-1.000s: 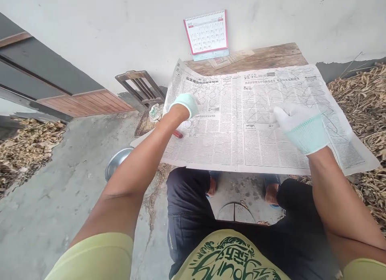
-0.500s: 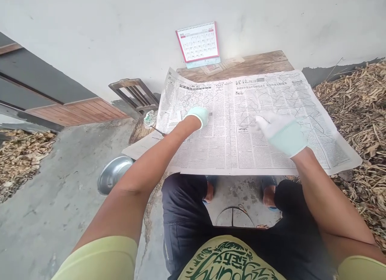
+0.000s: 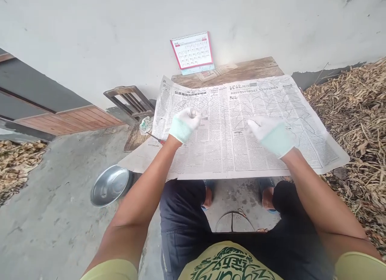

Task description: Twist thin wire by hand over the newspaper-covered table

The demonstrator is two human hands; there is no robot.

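Observation:
A large newspaper [image 3: 208, 151] lies spread over a wooden table [image 3: 253, 68], with looping scribbled lines across its upper parts. My left hand [image 3: 187, 121], in a white glove with a mint cuff, is over the left page with its fingers curled closed. Above the right page is my right hand [image 3: 268, 133], gloved the same way, its thumb towards the left and its other fingers mostly folded from sight. Whatever either hand may hold is hidden. Beside the newspaper's left edge, a thin tool with a red handle [image 3: 162, 142] pokes out near my left forearm.
A desk calendar [image 3: 195, 52] stands at the table's back against the white wall. To the left are a wooden chair [image 3: 129, 101], a crumpled plastic bag [image 3: 146, 125] and a metal basin [image 3: 111, 185] on the concrete floor. Dry leaves [image 3: 356, 111] are heaped at the right.
My left hand has lifted and turned, moving slightly left, so its curled fingers now show. My right hand stays over the right page. The whole view has shifted a little.

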